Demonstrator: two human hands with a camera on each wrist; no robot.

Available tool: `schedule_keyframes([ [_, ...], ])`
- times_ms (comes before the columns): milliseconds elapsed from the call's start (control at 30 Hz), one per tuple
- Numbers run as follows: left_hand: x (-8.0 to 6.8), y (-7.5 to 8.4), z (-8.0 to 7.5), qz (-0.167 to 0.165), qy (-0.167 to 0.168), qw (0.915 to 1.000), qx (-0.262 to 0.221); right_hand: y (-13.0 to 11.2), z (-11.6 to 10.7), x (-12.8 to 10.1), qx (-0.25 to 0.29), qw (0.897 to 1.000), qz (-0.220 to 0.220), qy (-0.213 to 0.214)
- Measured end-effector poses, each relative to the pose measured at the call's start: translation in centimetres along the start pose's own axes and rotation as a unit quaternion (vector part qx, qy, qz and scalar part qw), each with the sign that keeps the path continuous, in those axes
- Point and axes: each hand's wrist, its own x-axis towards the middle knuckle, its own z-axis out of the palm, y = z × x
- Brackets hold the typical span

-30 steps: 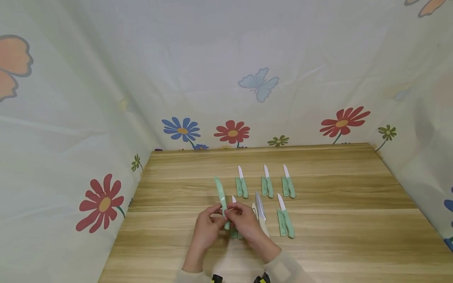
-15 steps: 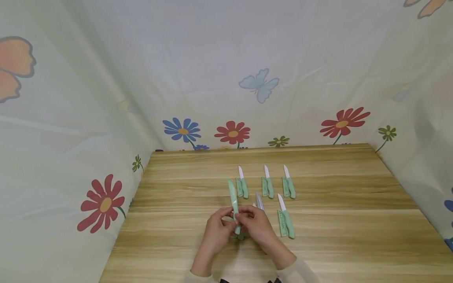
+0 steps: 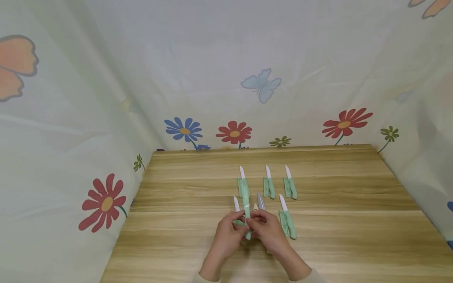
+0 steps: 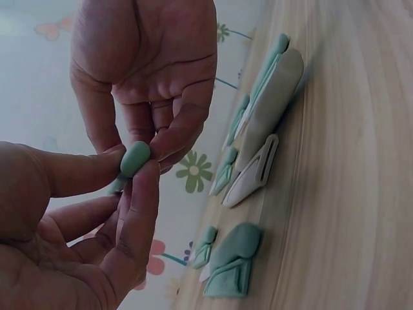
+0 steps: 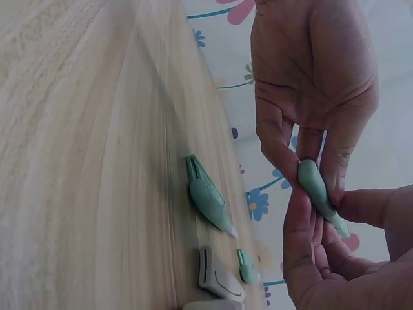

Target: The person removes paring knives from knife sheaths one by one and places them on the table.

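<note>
Both hands — left hand (image 3: 228, 234) and right hand (image 3: 269, 230) — pinch one green sheathed knife (image 3: 246, 210) at frame centre above the worktop (image 3: 354, 236); apparently capped — best keep fingertips on handle and sheath, sliding straight.

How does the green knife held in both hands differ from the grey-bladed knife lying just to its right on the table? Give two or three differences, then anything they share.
The held green knife is lifted off the table, pinched by the left hand and right hand; the grey-bladed knife lies flat, untouched. The held one looks green along its whole length; the other shows a bare grey blade and a pale handle. Both point away from the person.
</note>
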Motion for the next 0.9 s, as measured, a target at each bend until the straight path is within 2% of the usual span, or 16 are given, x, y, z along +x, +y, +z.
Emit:
schedule_keyframes([
  [167,0.0,0.1,0.8,-0.012,-0.007,0.9997,0.018,0.2,-0.8,-0.4,-0.012,1.0,0.006,0.008],
  [600,-0.2,0.1,2.5,-0.027,-0.025,0.9992,0.015,1.3,-2.2,-1.1,-0.019,1.0,0.01,0.012],
  [900,-0.3,0.2,3.3,-0.027,-0.022,0.9993,0.016,1.5,-2.7,-1.3,-0.025,0.999,0.013,0.025],
])
